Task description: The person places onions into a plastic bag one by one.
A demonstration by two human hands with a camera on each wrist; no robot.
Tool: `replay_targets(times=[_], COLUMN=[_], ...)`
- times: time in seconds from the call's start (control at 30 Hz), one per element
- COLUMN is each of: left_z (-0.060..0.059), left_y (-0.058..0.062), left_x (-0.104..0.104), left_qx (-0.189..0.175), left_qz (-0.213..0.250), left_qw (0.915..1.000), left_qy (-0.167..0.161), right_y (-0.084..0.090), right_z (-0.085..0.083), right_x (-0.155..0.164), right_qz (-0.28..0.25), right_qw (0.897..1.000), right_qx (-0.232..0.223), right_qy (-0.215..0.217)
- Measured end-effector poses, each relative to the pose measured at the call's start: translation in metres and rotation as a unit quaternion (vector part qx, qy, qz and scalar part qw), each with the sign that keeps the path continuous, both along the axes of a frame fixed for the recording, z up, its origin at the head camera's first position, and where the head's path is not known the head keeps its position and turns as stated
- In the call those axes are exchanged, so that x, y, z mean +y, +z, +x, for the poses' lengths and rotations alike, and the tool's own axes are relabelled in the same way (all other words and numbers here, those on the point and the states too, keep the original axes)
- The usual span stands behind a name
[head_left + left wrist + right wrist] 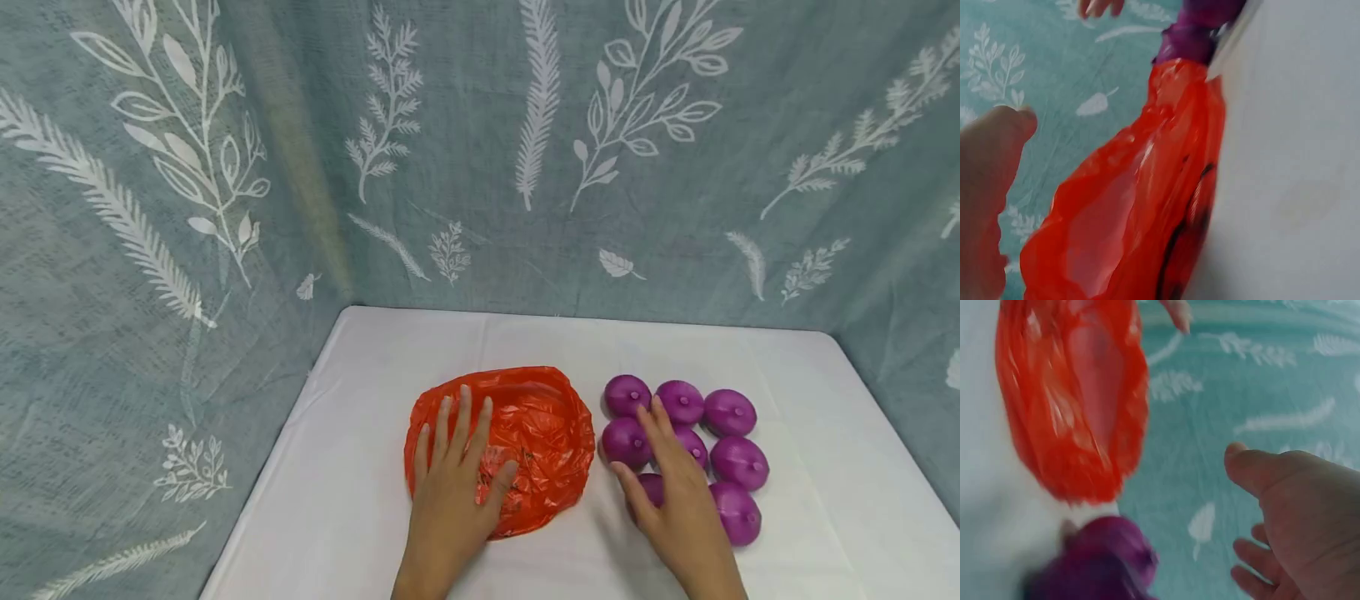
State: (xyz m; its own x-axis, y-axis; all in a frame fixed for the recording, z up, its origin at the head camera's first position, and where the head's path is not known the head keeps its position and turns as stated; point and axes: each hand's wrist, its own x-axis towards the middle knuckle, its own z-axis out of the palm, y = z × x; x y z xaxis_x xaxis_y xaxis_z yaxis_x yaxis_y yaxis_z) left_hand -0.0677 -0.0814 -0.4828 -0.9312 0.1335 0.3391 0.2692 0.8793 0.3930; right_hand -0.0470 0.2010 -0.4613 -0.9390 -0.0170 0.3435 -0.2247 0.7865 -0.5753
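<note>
You are pressing your open left hand (457, 479) flat on the orange bag (540, 433), while your open right hand (671, 492) is resting over the purple onions (731, 412) at its right.

a: what colour is the plastic bag (525, 433)?
b: bright orange-red, glossy, with a dark printed mark on it

a: and the onions (731, 412)?
b: purple all over, a deep magenta sheen, each with a paler little tip

a: the table cover (810, 467)?
b: plain white

a: the backdrop (480, 167)?
b: a muted blue-green cloth patterned with white leaves, ferns and sprigs; in both wrist views it looks a brighter teal with the same white leaf shapes
</note>
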Motion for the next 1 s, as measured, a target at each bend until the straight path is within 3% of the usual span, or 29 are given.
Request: replay_targets(times=[0.1,0.27,0.5,0.63,0.9,1.0], left_z=[-0.007,-0.02,-0.022,-0.023,-0.024,-0.024], left_y=[0.001,0.002,-0.004,-0.006,-0.008,-0.009], left_x=[-0.012,-0.034,-0.048,-0.049,-0.05,-0.051], left_qx=[0.018,0.034,-0.007,-0.008,-0.009,-0.012], left_qz=[0.03,0.042,0.072,0.085,0.096,0.102], left_qw=[0.9994,0.998,0.9958,0.9941,0.992,0.991], left_qy=[0.003,0.034,0.056,0.066,0.081,0.086], right_y=[0.001,-0.005,-0.025,-0.036,-0.055,-0.061], right_z=[0.007,0.02,0.048,0.056,0.061,0.062], right_x=[0.019,0.056,0.093,0.101,0.11,0.111], right_qz=[-0.022,-0.022,-0.006,0.01,0.035,0.039], right_qw=[0.999,0.994,0.981,0.971,0.947,0.951], right_qx=[0.013,0.026,-0.062,-0.112,-0.229,-0.224], right_qy=[-0.031,-0.101,-0.184,-0.209,-0.221,-0.21])
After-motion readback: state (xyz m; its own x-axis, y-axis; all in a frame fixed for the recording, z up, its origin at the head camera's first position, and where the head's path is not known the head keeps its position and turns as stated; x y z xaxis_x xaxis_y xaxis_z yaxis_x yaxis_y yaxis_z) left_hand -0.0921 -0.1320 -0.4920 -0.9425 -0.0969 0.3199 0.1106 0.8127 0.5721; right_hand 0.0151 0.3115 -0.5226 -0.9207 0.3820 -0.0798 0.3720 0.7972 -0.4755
